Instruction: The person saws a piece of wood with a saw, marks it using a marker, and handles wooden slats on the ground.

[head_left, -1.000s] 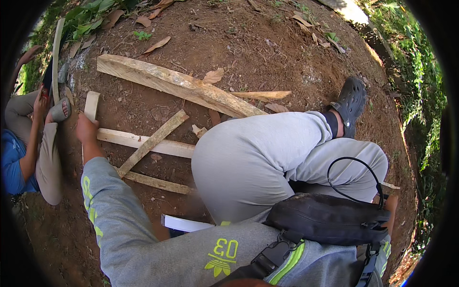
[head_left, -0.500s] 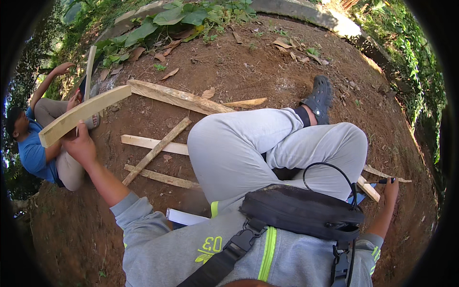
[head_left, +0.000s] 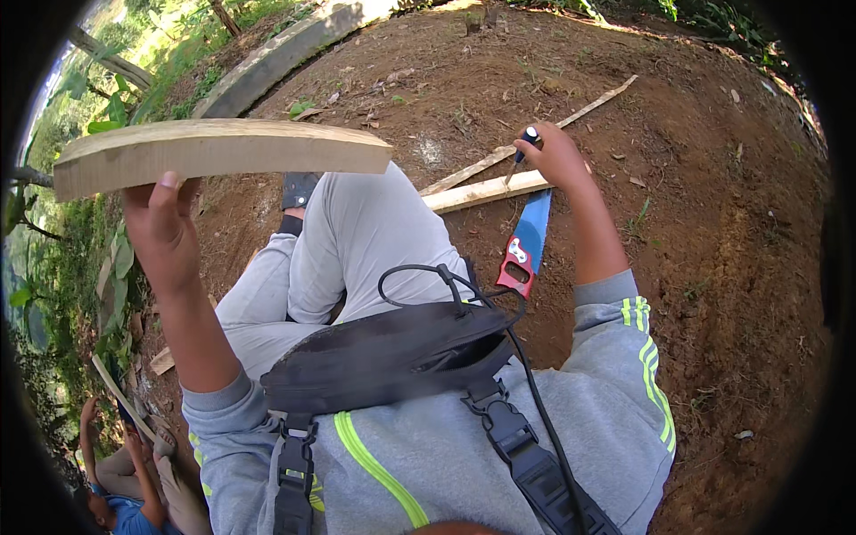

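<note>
My left hand (head_left: 165, 227) grips a pale, squared wooden board (head_left: 223, 156) from below, the thumb on its near face. The board is raised above the ground and lies across the view. On the right, my right hand (head_left: 557, 156) is closed round the dark handle of a screwdriver (head_left: 520, 153). Its thin shaft points down to a wooden batten (head_left: 486, 192) lying on the soil; whether the tip touches cannot be made out. Just below, a handsaw (head_left: 533, 234) with a blue blade and red handle lies on the ground, its blade end by the batten.
A thin wood strip (head_left: 593, 105) lies beyond the batten. A black bag (head_left: 383, 361) with a looped cord rests on my front above my folded legs (head_left: 374, 232). Another person (head_left: 134, 486) sits at lower left beside an upright wood strip. A concrete kerb (head_left: 267, 67) borders the soil.
My view has swung to the right, bringing the handsaw and batten nearer the middle. The board has turned more level. Both hands keep their hold.
</note>
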Available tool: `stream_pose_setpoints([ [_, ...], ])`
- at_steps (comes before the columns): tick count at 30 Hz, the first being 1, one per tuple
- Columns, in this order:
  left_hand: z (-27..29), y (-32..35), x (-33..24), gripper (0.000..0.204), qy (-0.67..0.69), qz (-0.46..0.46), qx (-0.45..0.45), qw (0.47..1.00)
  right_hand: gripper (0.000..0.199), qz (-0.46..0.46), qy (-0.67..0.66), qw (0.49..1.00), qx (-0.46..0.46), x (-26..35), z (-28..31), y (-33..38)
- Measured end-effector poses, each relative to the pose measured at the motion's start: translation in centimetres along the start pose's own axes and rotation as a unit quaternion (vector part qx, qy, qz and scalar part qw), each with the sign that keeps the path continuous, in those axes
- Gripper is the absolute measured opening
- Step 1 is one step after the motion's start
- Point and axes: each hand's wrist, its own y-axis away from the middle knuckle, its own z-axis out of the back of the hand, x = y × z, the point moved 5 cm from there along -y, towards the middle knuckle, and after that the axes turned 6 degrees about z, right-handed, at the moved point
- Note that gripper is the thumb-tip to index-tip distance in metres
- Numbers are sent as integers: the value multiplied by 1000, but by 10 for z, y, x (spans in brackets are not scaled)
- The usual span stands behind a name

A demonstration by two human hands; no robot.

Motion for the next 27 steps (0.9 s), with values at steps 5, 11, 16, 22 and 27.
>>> stream_pose_setpoints([
  [5, -178, 3, 69, 52, 18, 179, 159, 971, 33, -11, -180, 981, 69, -10, -7, -13],
  [11, -282, 68, 168, 57, -16, 296, 259, 919, 51, 38, -213, 970, 114, -12, -18, -25],
  [16, -315, 100, 199, 78, -98, 264, 361, 889, 50, 31, -247, 965, 87, 9, -28, -6],
  [22, -363, 99, 170, 108, -112, 201, 497, 837, 41, 30, -316, 948, 25, -5, -43, 9],
  [27, -385, 97, 169, 117, -176, 121, 538, 815, 40, -5, -405, 914, -3, -23, -43, 27],
])
